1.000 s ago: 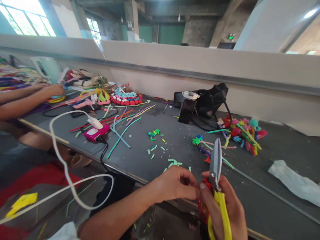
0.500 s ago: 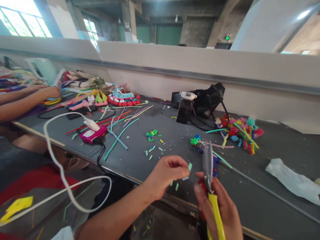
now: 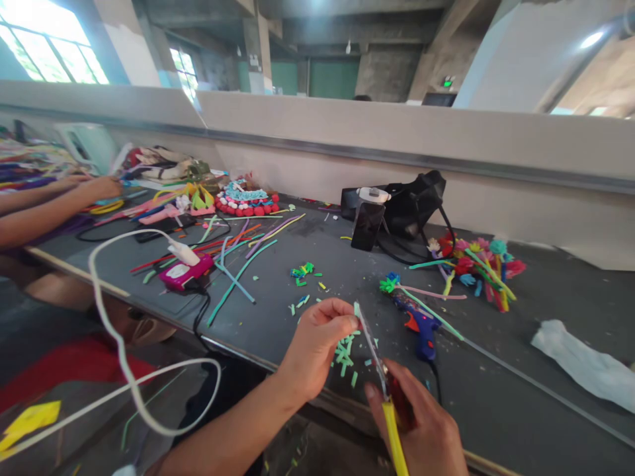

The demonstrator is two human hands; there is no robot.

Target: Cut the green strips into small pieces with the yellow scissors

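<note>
Your left hand [image 3: 317, 344], at lower centre of the frame, has its grip pinched on a mint piece [image 3: 356, 309]. Your right hand [image 3: 424, 423], at lower right, has its grip around the yellow-handled scissors [image 3: 394, 436], whose tips are beside this piece. Green bits [image 3: 343, 356] lie on the desk [image 3: 317, 238].

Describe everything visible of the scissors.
The scissors have slim, silvery blades that look metallic and a yellow handle, partly hidden by the right hand gripping them. They slant, tips away from the wearer and next to the light green piece pinched in the left hand. Seen nearly edge-on, they don't show whether the blades are parted or touch that piece.
</note>
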